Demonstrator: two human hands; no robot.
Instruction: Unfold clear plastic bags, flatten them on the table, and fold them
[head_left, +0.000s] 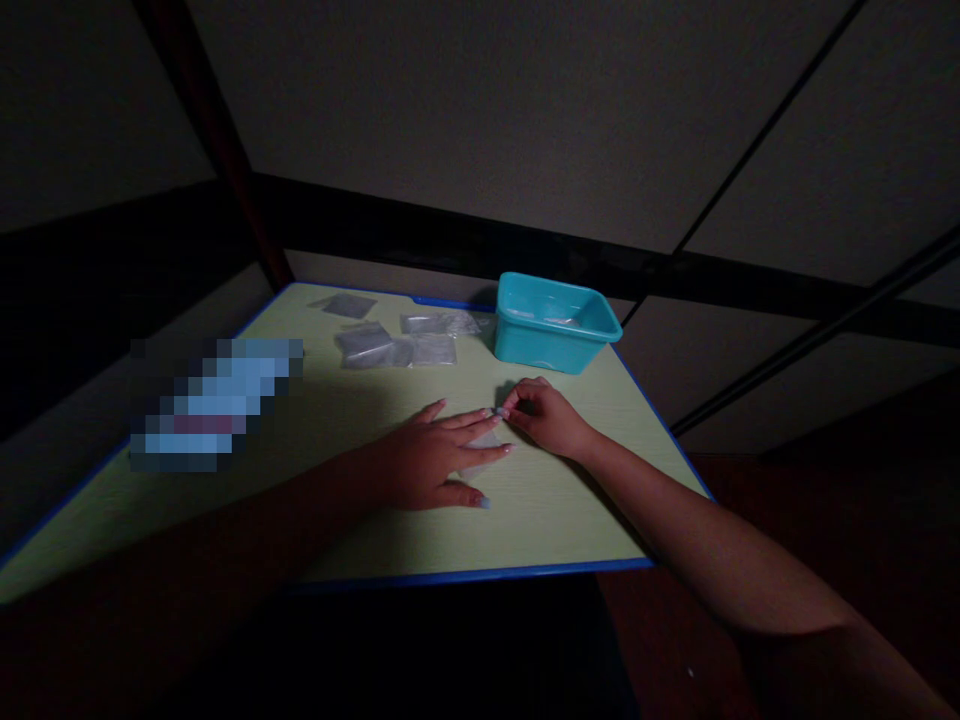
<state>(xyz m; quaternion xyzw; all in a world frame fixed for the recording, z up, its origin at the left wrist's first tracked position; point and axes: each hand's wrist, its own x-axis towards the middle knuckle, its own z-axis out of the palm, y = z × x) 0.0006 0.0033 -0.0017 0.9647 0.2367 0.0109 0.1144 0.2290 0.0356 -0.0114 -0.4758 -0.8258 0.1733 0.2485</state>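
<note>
1. A clear packet [489, 439] is lying on the table [360, 540], partly under the left hand [427, 462], whose fingers are spreading flat.
2. The right hand [551, 418] is working at the packet's far edge, thumb and fingertips meeting; whether they are clamping film, I cannot tell.
3. This seems to be an edge-handling step, calling for a steady left palm and a fine pinch.
4. Other packets [365, 340] are lying beyond, near a turquoise basin [551, 347].
5. Dim wall panels [525, 120] are standing behind.
</note>
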